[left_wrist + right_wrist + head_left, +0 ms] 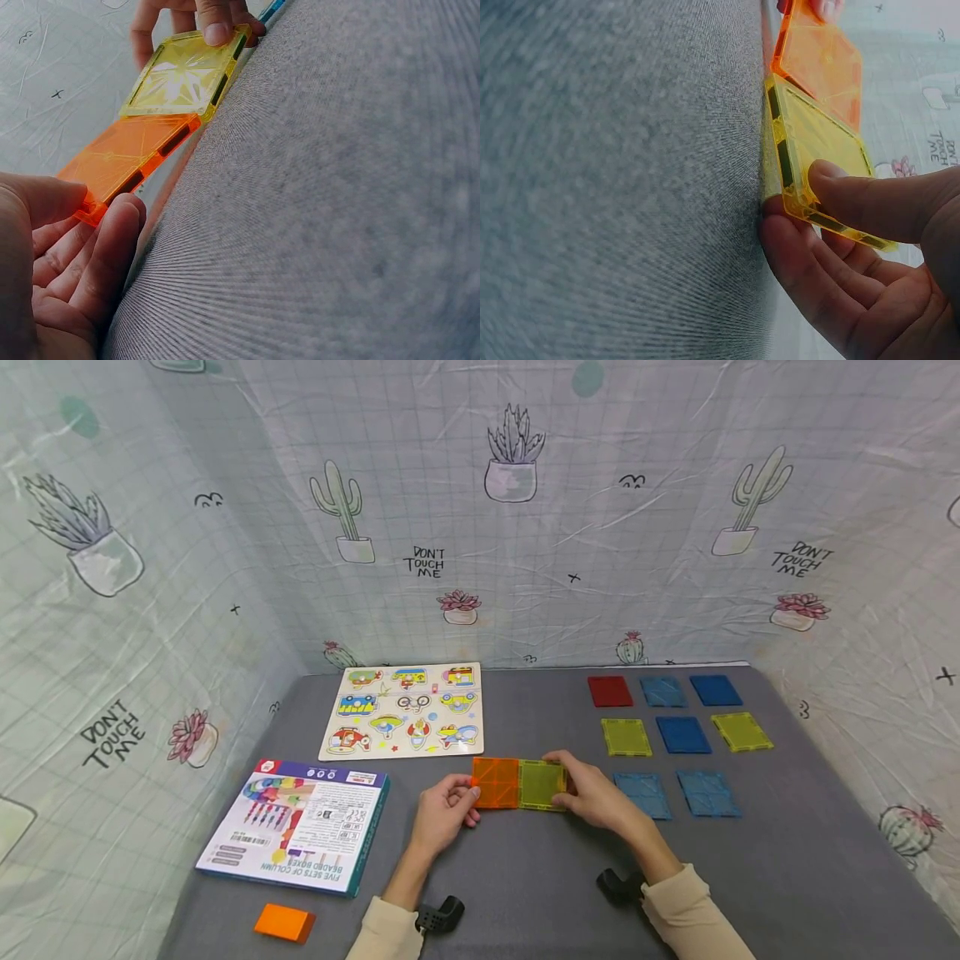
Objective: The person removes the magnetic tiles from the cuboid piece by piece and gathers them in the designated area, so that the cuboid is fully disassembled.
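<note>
Two translucent square magnetic tiles meet edge to edge just over the grey table, an orange tile (495, 782) on the left and a yellow tile (542, 785) on the right. My left hand (444, 814) pinches the outer edge of the orange tile, thumb on top and fingers beneath, as the left wrist view shows. On the other side my right hand (600, 793) grips the outer edge of the yellow tile. In the right wrist view its thumb (855, 201) presses the top face while the other fingers curl under the tile.
To the right lie several loose tiles: a red tile (610, 692), blue ones such as this tile (683, 735), and yellow ones. A wooden picture puzzle board (401, 710) is at the back left, a beaded-box carton (296, 827) nearer, and an orange block (285, 922) at front left.
</note>
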Action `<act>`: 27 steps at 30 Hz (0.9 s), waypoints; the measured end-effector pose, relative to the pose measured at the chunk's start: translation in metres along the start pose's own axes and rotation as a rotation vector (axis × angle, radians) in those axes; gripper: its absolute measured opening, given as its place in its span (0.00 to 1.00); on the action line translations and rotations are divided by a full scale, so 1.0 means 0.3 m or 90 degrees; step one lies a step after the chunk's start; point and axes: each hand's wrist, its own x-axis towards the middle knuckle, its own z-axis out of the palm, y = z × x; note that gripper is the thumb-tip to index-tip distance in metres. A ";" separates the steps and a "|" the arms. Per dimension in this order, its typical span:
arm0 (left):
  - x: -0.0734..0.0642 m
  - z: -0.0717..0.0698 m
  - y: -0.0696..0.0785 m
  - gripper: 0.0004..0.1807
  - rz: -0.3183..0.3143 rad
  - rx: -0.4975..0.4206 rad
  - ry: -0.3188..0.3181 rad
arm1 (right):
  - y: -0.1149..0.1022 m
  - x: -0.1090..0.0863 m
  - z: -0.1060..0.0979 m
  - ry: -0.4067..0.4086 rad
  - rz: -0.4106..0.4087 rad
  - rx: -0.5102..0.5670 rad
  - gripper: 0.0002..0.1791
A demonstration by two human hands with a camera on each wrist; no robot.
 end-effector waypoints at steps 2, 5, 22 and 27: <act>0.000 0.000 -0.001 0.10 0.000 0.004 0.000 | 0.000 -0.002 -0.001 -0.004 -0.003 0.013 0.33; -0.001 0.000 -0.002 0.10 0.000 0.011 -0.001 | -0.002 -0.007 -0.002 -0.006 -0.009 0.030 0.33; -0.001 0.004 -0.002 0.09 -0.016 0.015 0.008 | -0.019 -0.021 -0.018 0.181 -0.023 -0.029 0.20; -0.002 0.008 0.008 0.09 -0.029 0.029 0.015 | -0.020 -0.031 -0.034 0.231 -0.020 -0.004 0.14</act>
